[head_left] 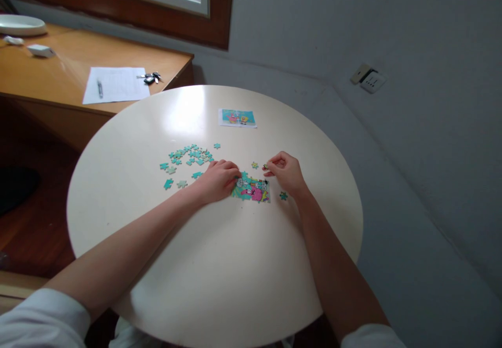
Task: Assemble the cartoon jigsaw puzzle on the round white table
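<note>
A partly joined jigsaw puzzle (254, 191) with pink and turquoise cartoon figures lies on the round white table (219, 264). My left hand (221, 181) rests at its left edge, fingers curled and tips on the joined pieces. Above its upper right corner, my right hand (287, 173) pinches a small puzzle piece (265, 166) between thumb and fingers. A loose yellowish piece (254, 165) lies just left of that hand, and a dark green one (283, 196) lies below it. Beyond my left hand spreads a group of loose turquoise pieces (196, 154).
A picture sheet (238, 118) with cartoon figures lies toward the table's far side. On the wooden desk (78, 50) at left are a paper (117, 84) with a pen (100, 89), keys (151, 78) and a white box (41, 50). A wall with a socket (372, 81) stands at right.
</note>
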`<state>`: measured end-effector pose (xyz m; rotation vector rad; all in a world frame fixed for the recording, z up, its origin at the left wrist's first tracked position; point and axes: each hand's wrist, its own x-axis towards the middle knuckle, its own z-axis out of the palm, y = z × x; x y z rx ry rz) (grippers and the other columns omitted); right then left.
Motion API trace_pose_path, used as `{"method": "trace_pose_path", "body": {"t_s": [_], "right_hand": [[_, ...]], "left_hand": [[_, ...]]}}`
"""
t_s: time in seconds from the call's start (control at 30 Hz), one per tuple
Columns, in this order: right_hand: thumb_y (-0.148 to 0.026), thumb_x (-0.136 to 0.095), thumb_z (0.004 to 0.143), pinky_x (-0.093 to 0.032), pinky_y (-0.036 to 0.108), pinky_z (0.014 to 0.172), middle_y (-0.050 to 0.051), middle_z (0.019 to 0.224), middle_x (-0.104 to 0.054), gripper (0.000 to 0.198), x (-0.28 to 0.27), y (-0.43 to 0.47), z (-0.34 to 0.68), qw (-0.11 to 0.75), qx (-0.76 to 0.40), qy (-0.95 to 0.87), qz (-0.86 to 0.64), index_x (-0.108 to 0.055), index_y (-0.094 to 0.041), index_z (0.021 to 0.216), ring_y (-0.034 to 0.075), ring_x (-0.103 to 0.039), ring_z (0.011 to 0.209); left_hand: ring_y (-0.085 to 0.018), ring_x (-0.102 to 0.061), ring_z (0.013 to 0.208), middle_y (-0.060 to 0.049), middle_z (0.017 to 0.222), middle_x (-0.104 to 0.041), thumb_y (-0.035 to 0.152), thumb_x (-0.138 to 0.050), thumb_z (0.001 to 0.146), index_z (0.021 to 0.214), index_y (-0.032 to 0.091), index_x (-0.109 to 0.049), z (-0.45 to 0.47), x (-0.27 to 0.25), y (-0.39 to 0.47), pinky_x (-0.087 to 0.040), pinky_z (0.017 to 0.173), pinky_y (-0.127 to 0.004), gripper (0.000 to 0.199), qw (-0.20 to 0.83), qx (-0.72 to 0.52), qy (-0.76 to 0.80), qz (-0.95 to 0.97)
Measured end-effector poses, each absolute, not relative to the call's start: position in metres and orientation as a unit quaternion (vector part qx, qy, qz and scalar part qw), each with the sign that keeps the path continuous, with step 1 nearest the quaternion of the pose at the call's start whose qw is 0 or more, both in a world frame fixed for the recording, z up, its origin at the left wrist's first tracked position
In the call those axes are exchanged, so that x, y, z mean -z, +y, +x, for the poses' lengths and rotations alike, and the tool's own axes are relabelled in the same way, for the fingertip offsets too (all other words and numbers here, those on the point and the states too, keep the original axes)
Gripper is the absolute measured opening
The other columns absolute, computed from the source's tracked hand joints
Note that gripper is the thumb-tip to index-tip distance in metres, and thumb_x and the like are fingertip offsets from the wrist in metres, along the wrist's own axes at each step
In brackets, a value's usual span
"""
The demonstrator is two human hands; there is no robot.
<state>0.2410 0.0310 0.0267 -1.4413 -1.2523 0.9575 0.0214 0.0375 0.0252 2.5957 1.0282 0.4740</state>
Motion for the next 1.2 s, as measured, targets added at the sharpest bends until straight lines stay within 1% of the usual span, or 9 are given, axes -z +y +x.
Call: {"method": "trace_pose_path", "body": {"t_s": [0.13, 0.27, 0.37, 0.5, 0.57, 0.73, 0.83, 1.0, 1.2], "right_hand": [[-0.037, -0.076, 0.060, -0.062, 0.033, 0.062, -0.002, 0.065, -0.058, 0.033, -0.025, 0.031, 0.239, 0.480, -0.409, -0.502, -0.592, -0.049, -0.019, 0.067, 0.019, -0.068, 0.076], [-0.038, -0.078, 0.060, -0.062, 0.034, 0.068, 0.001, 0.072, -0.063, 0.034, -0.023, 0.031, 0.238, 0.481, -0.423, -0.501, -0.582, -0.049, -0.019, 0.067, 0.019, -0.068, 0.081], [-0.040, -0.077, 0.060, -0.061, 0.032, 0.065, 0.001, 0.073, -0.065, 0.035, -0.019, 0.032, 0.239, 0.483, -0.420, -0.508, -0.577, -0.049, -0.019, 0.067, 0.018, -0.068, 0.078], [-0.041, -0.075, 0.062, -0.058, 0.030, 0.059, 0.001, 0.068, -0.064, 0.032, -0.013, 0.036, 0.242, 0.477, -0.397, -0.535, -0.574, -0.053, -0.019, 0.073, 0.017, -0.068, 0.068], [-0.040, -0.073, 0.064, -0.057, 0.031, 0.061, 0.001, 0.068, -0.065, 0.029, -0.012, 0.038, 0.243, 0.472, -0.381, -0.559, -0.565, -0.058, -0.019, 0.077, 0.017, -0.066, 0.065], [-0.039, -0.069, 0.069, -0.056, 0.033, 0.067, 0.005, 0.078, -0.071, 0.027, -0.012, 0.037, 0.244, 0.452, -0.364, -0.603, -0.547, -0.071, -0.018, 0.086, 0.017, -0.066, 0.069], [-0.039, -0.067, 0.071, -0.056, 0.034, 0.070, 0.007, 0.085, -0.073, 0.029, -0.012, 0.035, 0.242, 0.440, -0.375, -0.614, -0.538, -0.073, -0.018, 0.091, 0.017, -0.066, 0.069], [-0.037, -0.072, 0.067, -0.056, 0.035, 0.073, 0.006, 0.079, -0.073, 0.036, -0.014, 0.030, 0.237, 0.417, -0.419, -0.619, -0.517, -0.073, -0.018, 0.098, 0.019, -0.068, 0.074], [-0.029, -0.069, 0.066, -0.051, 0.030, 0.067, 0.004, 0.074, -0.072, 0.015, -0.016, 0.029, 0.231, 0.400, -0.373, -0.647, -0.531, -0.074, -0.019, 0.076, 0.017, -0.065, 0.071]], "left_hand": [[-0.026, -0.057, 0.102, -0.009, 0.111, -0.065, 0.017, -0.046, 0.081, 0.101, 0.020, -0.067, 0.021, -0.026, 0.037, -0.042, 0.091, -0.043, 0.029, 0.158, -0.168, 0.357, 0.905], [-0.026, -0.057, 0.103, -0.009, 0.112, -0.065, 0.017, -0.045, 0.082, 0.101, 0.019, -0.067, 0.022, -0.027, 0.037, -0.041, 0.091, -0.043, 0.030, 0.156, -0.163, 0.362, 0.904], [-0.026, -0.057, 0.103, -0.009, 0.112, -0.065, 0.017, -0.044, 0.082, 0.102, 0.019, -0.067, 0.022, -0.028, 0.037, -0.041, 0.092, -0.043, 0.031, 0.155, -0.158, 0.362, 0.906], [-0.026, -0.057, 0.102, -0.009, 0.111, -0.066, 0.017, -0.044, 0.082, 0.101, 0.020, -0.068, 0.022, -0.028, 0.037, -0.042, 0.091, -0.043, 0.030, 0.152, -0.156, 0.364, 0.906], [-0.026, -0.057, 0.102, -0.009, 0.112, -0.066, 0.017, -0.044, 0.082, 0.101, 0.020, -0.067, 0.022, -0.027, 0.037, -0.042, 0.091, -0.043, 0.030, 0.152, -0.158, 0.362, 0.906], [-0.026, -0.058, 0.102, -0.008, 0.111, -0.066, 0.017, -0.045, 0.081, 0.101, 0.020, -0.068, 0.022, -0.026, 0.037, -0.042, 0.091, -0.042, 0.030, 0.148, -0.161, 0.363, 0.906], [-0.025, -0.058, 0.102, -0.008, 0.111, -0.066, 0.016, -0.045, 0.081, 0.101, 0.020, -0.067, 0.022, -0.026, 0.036, -0.042, 0.091, -0.042, 0.031, 0.148, -0.162, 0.364, 0.905], [-0.025, -0.058, 0.101, -0.008, 0.111, -0.066, 0.016, -0.045, 0.081, 0.102, 0.021, -0.067, 0.022, -0.027, 0.036, -0.041, 0.091, -0.042, 0.031, 0.146, -0.161, 0.363, 0.906], [-0.025, -0.057, 0.101, -0.007, 0.110, -0.066, 0.017, -0.045, 0.081, 0.102, 0.021, -0.067, 0.022, -0.028, 0.036, -0.041, 0.091, -0.042, 0.031, 0.148, -0.158, 0.365, 0.905]]}}
